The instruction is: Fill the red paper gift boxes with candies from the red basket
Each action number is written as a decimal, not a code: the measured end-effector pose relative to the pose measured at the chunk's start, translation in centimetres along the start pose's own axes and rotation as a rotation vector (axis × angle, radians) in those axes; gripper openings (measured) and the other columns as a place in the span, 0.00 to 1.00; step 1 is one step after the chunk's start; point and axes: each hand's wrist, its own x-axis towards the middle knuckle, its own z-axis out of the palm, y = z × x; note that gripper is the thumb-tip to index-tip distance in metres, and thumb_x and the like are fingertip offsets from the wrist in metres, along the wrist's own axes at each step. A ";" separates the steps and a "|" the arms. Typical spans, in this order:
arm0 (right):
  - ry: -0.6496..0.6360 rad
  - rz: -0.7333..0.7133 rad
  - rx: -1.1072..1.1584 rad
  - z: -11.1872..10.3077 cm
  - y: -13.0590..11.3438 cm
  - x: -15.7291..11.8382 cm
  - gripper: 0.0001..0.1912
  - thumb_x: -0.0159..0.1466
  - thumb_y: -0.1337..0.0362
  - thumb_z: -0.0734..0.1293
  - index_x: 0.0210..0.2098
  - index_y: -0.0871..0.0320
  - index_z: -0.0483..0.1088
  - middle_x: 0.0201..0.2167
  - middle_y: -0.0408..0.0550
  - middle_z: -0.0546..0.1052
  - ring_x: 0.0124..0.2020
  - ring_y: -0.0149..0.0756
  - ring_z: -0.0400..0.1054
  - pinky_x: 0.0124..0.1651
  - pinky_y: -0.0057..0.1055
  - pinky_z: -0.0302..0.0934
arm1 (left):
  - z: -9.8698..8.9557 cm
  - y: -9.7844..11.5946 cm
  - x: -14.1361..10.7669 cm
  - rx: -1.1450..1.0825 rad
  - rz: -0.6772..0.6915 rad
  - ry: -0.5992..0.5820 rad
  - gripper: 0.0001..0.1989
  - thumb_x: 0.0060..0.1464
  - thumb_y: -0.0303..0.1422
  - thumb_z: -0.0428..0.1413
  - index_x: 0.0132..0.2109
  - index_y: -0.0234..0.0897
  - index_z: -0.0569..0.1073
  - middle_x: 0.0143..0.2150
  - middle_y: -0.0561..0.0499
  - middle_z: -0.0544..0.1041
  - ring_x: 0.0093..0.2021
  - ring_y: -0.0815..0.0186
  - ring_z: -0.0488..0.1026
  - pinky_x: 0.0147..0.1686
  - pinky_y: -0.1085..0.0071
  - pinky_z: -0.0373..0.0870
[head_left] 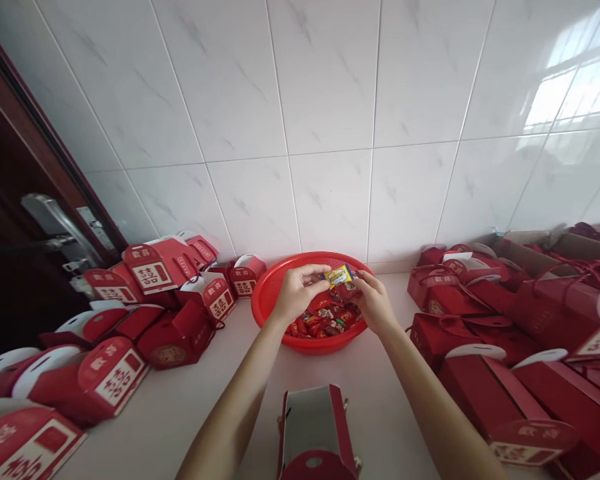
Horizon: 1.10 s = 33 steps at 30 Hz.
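Over the red plastic basket (266, 293), my left hand (300, 290) pinches one end of a small yellow and blue wrapped candy (338, 275). My right hand (375, 297) has its fingertips at the candy's other end, thumb and fingers closed together. Beneath both hands, several wrapped candies (325, 320), mostly red, lie in the basket. Nearer to me, between my forearms, stands an open red gift box (313, 427) with a pale inside and its top flaps apart.
Several closed red gift boxes (115, 380) with white flaps are piled on the left, by a dark door with a metal handle (55, 220). More red boxes (490, 393) crowd the right side, near a cardboard carton (525, 240). A white tiled wall (330, 133) rises behind the basket.
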 end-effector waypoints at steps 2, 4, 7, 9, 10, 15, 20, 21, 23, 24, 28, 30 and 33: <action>-0.017 0.019 -0.018 0.0 -0.2 -0.1 0.14 0.43 0.59 0.78 0.25 0.56 0.72 0.25 0.42 0.75 0.25 0.34 0.66 0.27 0.31 0.65 | 0.1 0.1 -0.3 -0.008 -0.001 0.019 0.14 0.46 0.31 0.62 0.42 0.36 0.83 0.38 0.47 0.84 0.39 0.59 0.80 0.44 0.62 0.77; -0.026 0.031 -0.032 -0.1 -0.3 -0.2 0.14 0.44 0.60 0.78 0.25 0.56 0.72 0.24 0.41 0.74 0.23 0.32 0.64 0.26 0.31 0.64 | 0.2 0.3 -0.4 -0.003 0.004 0.034 0.13 0.46 0.28 0.61 0.41 0.36 0.83 0.35 0.48 0.83 0.38 0.60 0.80 0.44 0.64 0.77; -0.030 0.044 -0.045 -0.2 -0.3 -0.2 0.14 0.44 0.60 0.77 0.26 0.56 0.73 0.25 0.41 0.73 0.23 0.32 0.64 0.25 0.31 0.64 | 0.1 0.5 -0.4 0.037 0.016 0.051 0.13 0.47 0.26 0.60 0.41 0.36 0.84 0.35 0.49 0.83 0.38 0.62 0.80 0.43 0.66 0.78; -0.030 0.049 -0.050 -0.3 -0.2 -0.1 0.14 0.45 0.58 0.77 0.28 0.55 0.73 0.26 0.42 0.74 0.24 0.32 0.64 0.25 0.31 0.65 | 0.1 0.5 -0.4 0.063 0.021 0.057 0.13 0.48 0.25 0.60 0.41 0.36 0.84 0.37 0.49 0.84 0.38 0.63 0.80 0.41 0.67 0.78; -0.031 0.050 -0.053 -0.4 -0.2 -0.1 0.15 0.45 0.58 0.77 0.28 0.55 0.73 0.27 0.42 0.74 0.24 0.32 0.65 0.25 0.31 0.65 | 0.1 0.4 -0.4 0.072 0.019 0.059 0.13 0.48 0.24 0.59 0.41 0.36 0.84 0.39 0.49 0.84 0.38 0.63 0.80 0.41 0.68 0.78; -0.040 0.044 -0.064 -0.5 -0.2 0.0 0.17 0.46 0.55 0.79 0.27 0.56 0.72 0.26 0.41 0.71 0.25 0.31 0.64 0.24 0.28 0.64 | 0.2 0.3 -0.2 0.105 -0.003 0.069 0.14 0.48 0.20 0.59 0.41 0.35 0.83 0.44 0.47 0.85 0.39 0.64 0.81 0.42 0.69 0.78; -0.112 0.020 -0.130 -0.3 -0.4 -0.4 0.20 0.47 0.53 0.81 0.29 0.57 0.73 0.27 0.41 0.72 0.26 0.32 0.66 0.24 0.28 0.67 | 0.3 0.4 0.0 0.119 -0.027 0.060 0.14 0.50 0.19 0.58 0.42 0.35 0.83 0.45 0.47 0.85 0.41 0.63 0.81 0.44 0.68 0.78; -0.123 0.018 -0.146 -0.3 -0.4 -0.4 0.21 0.46 0.52 0.81 0.29 0.57 0.73 0.26 0.40 0.72 0.26 0.32 0.66 0.24 0.29 0.67 | 0.3 0.4 0.0 0.119 -0.026 0.057 0.14 0.51 0.20 0.58 0.42 0.34 0.83 0.45 0.47 0.85 0.42 0.62 0.81 0.45 0.68 0.78; -0.132 0.014 -0.165 -0.3 -0.4 -0.5 0.21 0.46 0.52 0.81 0.29 0.57 0.72 0.24 0.40 0.71 0.26 0.33 0.66 0.25 0.29 0.68 | 0.3 0.2 -0.1 0.108 -0.018 0.047 0.12 0.52 0.23 0.60 0.43 0.34 0.83 0.46 0.46 0.85 0.44 0.60 0.81 0.47 0.66 0.78; -0.135 0.009 -0.170 -0.3 -0.4 -0.6 0.22 0.46 0.52 0.81 0.29 0.57 0.72 0.24 0.39 0.70 0.27 0.33 0.67 0.25 0.29 0.68 | 0.3 0.1 -0.2 0.100 -0.013 0.037 0.11 0.53 0.25 0.62 0.44 0.34 0.83 0.46 0.45 0.85 0.46 0.59 0.81 0.48 0.65 0.78; -0.149 -0.004 -0.181 -0.4 -0.4 -0.6 0.22 0.47 0.51 0.81 0.29 0.56 0.72 0.25 0.40 0.71 0.27 0.32 0.66 0.26 0.29 0.69 | 0.3 -0.3 -0.2 0.059 0.009 -0.014 0.14 0.50 0.32 0.66 0.46 0.35 0.82 0.48 0.45 0.84 0.48 0.57 0.81 0.49 0.63 0.78; -0.156 0.004 -0.184 -0.3 -0.4 -0.6 0.22 0.46 0.51 0.81 0.29 0.56 0.71 0.24 0.39 0.71 0.26 0.32 0.66 0.26 0.29 0.69 | 0.3 -0.6 -0.2 0.029 0.021 -0.025 0.15 0.49 0.32 0.67 0.45 0.35 0.82 0.48 0.44 0.84 0.48 0.57 0.81 0.50 0.63 0.78; -0.172 0.014 -0.181 -0.3 -0.5 -0.6 0.21 0.46 0.52 0.81 0.28 0.56 0.71 0.23 0.39 0.70 0.26 0.31 0.65 0.27 0.28 0.68 | 0.3 -0.9 -0.1 -0.010 0.026 -0.035 0.17 0.46 0.37 0.69 0.44 0.35 0.82 0.48 0.43 0.84 0.47 0.55 0.81 0.49 0.61 0.79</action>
